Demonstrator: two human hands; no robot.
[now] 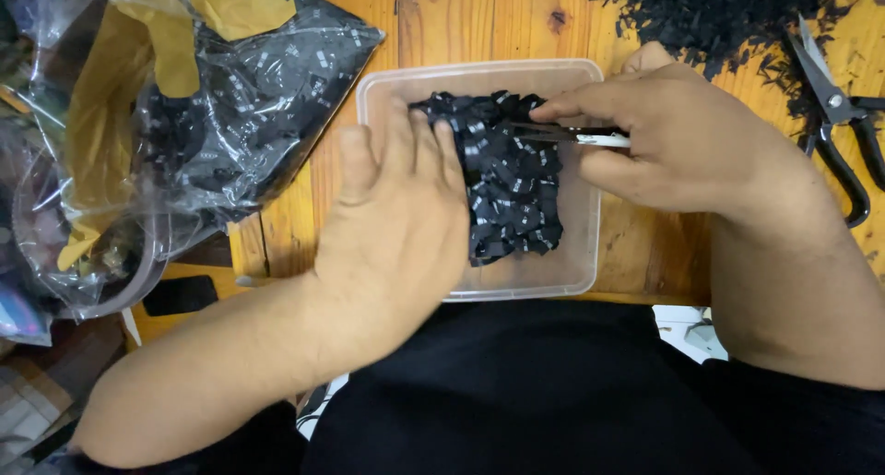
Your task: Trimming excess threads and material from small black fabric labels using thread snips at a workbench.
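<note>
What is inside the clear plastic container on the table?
The clear plastic container holds a heap of small black woven labels. The left hand covers its left part, so anything under the palm is hidden. The right hand holds small scissors over them.

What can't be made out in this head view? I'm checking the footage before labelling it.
- Small tool in the right hand: only a thin dark and white part shows; the fingers cover the rest.
- Pile of small black printed tags in the clear plastic tub: its left part lies under the left hand.
- Crinkled clear plastic bag: contents blurred by glare.
- Black-handled scissors: cut off by the right edge.
</note>
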